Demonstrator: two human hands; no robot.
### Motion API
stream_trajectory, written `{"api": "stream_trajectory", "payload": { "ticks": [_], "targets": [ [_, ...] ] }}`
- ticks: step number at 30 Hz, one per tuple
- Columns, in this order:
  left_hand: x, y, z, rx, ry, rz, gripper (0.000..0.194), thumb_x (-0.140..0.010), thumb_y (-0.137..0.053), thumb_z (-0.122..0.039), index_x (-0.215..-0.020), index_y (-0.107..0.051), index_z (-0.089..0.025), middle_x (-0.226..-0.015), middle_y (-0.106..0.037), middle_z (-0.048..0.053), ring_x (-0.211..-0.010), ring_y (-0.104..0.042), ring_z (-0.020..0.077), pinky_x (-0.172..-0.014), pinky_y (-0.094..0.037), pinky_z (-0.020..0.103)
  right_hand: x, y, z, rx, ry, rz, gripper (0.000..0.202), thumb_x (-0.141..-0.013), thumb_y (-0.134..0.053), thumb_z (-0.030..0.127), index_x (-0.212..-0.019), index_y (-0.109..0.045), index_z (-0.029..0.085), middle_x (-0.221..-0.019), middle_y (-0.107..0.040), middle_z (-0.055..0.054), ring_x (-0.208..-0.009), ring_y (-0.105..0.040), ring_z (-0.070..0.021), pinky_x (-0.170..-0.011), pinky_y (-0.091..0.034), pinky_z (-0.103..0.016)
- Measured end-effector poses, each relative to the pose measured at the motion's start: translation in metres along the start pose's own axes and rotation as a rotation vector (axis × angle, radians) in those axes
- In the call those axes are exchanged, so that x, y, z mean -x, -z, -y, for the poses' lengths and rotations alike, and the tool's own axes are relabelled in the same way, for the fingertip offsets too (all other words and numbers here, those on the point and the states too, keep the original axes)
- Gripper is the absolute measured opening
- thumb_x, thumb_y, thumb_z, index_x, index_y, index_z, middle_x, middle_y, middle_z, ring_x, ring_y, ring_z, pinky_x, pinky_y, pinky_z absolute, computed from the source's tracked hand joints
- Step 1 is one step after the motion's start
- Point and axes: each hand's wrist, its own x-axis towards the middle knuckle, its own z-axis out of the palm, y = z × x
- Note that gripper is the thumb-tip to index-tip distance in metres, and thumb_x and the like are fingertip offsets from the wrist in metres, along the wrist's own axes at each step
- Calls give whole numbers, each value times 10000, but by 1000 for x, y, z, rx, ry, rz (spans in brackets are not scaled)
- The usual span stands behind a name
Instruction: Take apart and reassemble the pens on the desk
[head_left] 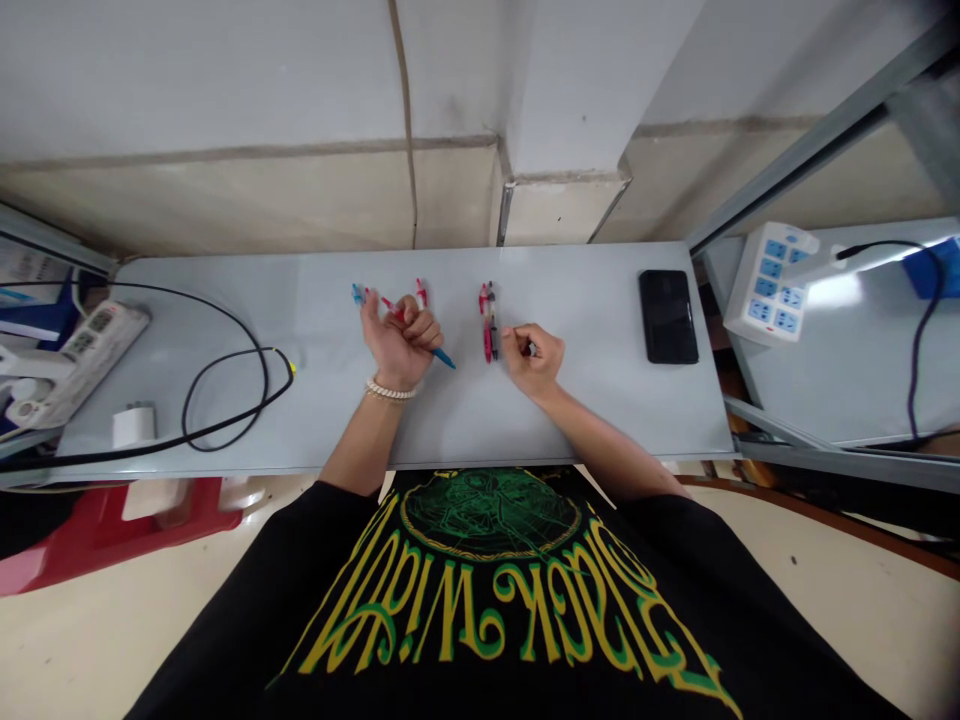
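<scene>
My left hand [403, 348], wearing a beaded bracelet [390, 391], is turned partly palm up with its fingers curled over a pen. The pen's blue end [444, 358] sticks out on the right side of the hand. Red parts show by the thumb and fingers; whether they belong to the same pen I cannot tell. Just beyond that hand are a light blue pen end [357, 293] and a red pen end [421, 291], partly hidden. A red pen [486, 325] and a dark, clear-barrelled pen [493, 320] lie side by side mid-table. Right of them, my right hand [534, 360] is closed, with nothing visible in it.
On the grey table [600, 300], a black phone-like device [668, 316] lies at right. A black cable [225, 295] loops across the left, near a white charger [134, 425] and a power strip [94, 350]. Another power strip [772, 283] stands beyond the right frame. A wall borders the back.
</scene>
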Motion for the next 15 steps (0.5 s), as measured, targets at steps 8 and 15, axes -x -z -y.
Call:
{"api": "stream_trajectory", "payload": {
  "ticks": [8,15],
  "targets": [
    [-3,31,-55,-127,-205,-197,399,-1040,-657,-242,-801,-337,-228,-681,-547,-44,-570,-509,111,-569,-399,249,-1,0,1,-42,-99,2,607,-992,-571,764,-640,-459,283,-509,-406,66,-493,-348,-109,-503,-382,-285],
    [-15,72,-21,-547,-348,-195,282,-791,-776,-12,-858,-604,-226,-733,-642,-49,-639,-656,104,-587,-483,201,0,0,0,-53,-65,16,604,-1000,-574,745,-635,-451,280,-503,-421,64,-491,-344,-102,-504,-383,-280]
  ]
}}
